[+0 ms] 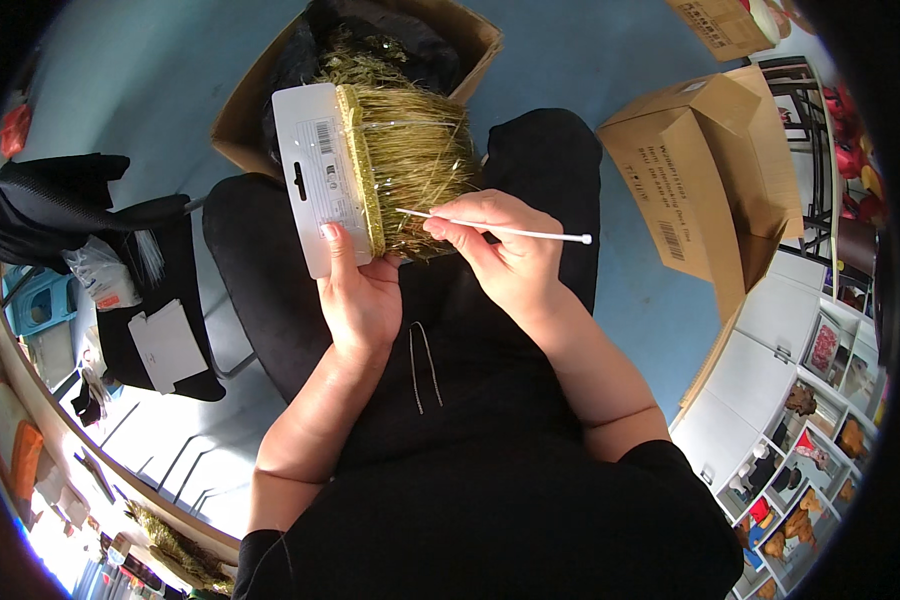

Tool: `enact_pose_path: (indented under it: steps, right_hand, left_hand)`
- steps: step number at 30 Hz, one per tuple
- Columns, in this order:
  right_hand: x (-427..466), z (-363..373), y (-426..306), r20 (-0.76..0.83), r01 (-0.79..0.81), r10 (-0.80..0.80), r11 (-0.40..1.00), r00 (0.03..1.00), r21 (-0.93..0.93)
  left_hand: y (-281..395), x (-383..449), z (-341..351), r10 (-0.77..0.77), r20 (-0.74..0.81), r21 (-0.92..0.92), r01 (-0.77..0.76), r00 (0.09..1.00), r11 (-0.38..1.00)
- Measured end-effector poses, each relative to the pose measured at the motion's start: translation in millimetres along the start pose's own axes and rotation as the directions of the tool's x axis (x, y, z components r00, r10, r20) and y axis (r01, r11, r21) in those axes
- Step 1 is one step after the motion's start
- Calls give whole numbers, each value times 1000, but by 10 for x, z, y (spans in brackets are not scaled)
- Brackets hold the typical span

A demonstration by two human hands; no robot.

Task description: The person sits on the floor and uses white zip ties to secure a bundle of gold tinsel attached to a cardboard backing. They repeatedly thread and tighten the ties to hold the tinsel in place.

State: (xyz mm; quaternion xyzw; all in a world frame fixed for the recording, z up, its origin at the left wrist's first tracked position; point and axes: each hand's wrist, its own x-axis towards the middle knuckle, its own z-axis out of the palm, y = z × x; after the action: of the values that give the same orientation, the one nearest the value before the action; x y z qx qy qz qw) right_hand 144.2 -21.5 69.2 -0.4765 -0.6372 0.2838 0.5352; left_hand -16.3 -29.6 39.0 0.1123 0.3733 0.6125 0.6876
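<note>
My left hand [360, 300] grips the lower end of a white hang card [316, 180], its thumb flat on the card's face. Along the card's right edge runs a glittery gold band [361, 172], from which long gold tinsel fringe [420, 150] hangs to the right. The card bears printing, a barcode and a dark hanging slot. Between thumb and fingertips, my right hand [506, 247] pinches a white cable tie [525, 231]. Its small head points right, and its thin tip lies in front of the fringe near the band.
An open cardboard box [484, 37] lined with black plastic stands beyond my knees. Another open carton [667, 180] is at right, near white cabinets [757, 337]. On the black chair [195, 375] at left lie white cards [166, 346], a plastic bag [103, 277] and loose cable ties [148, 256].
</note>
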Motion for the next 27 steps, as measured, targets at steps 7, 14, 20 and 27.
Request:
enact_pose_path:
  steps: [7, 14, 20, 27]
  right_hand:
    - [113, -73, -173, 72, 99, -86, 978, 994, -185]
    - [126, -133, -199, 145, 90, -57, 969, 988, -232]
    - [119, -120, -198, 139, 150, -120, 961, 983, -231]
    - [123, -135, -219, 149, 170, -137, 955, 979, -243]
  left_hand:
    - [7, -63, 58, 1, 55, 31, -3, 998, 1000]
    - [11, -94, 67, 0, 88, -7, 1, 996, 1000]
    - [20, -123, 40, 10, 143, -8, -9, 990, 1000]
    - [18, -131, 24, 9, 156, -3, -8, 988, 1000]
